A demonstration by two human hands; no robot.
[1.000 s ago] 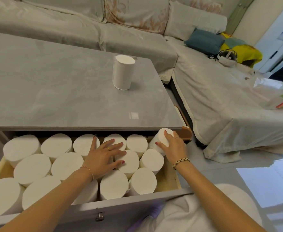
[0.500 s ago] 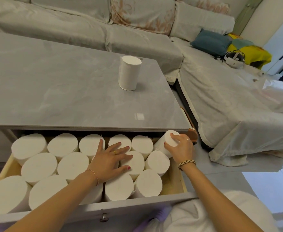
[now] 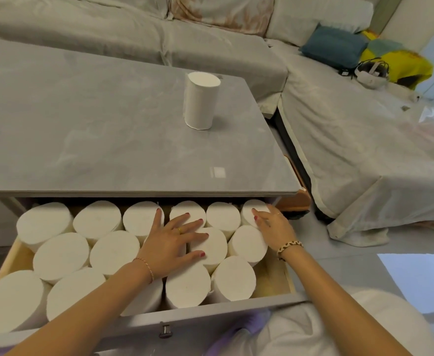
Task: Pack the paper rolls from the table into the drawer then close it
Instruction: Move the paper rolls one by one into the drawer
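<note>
One white paper roll stands upright on the grey table, right of its middle. Below the table's front edge the drawer is pulled out, with several white rolls standing upright in rows. My left hand lies flat with fingers spread on the tops of the middle rolls. My right hand rests on the roll in the drawer's back right corner, fingers over its top and side.
A small metal knob sits on the drawer front. A covered grey sofa wraps around the table's far and right sides, with cushions and a headset on it. Bare wood shows at the drawer's right end.
The corner roll under my right hand, tilted before, now stands upright and lower in the back row. My left hand stays pressed on the middle rolls.
</note>
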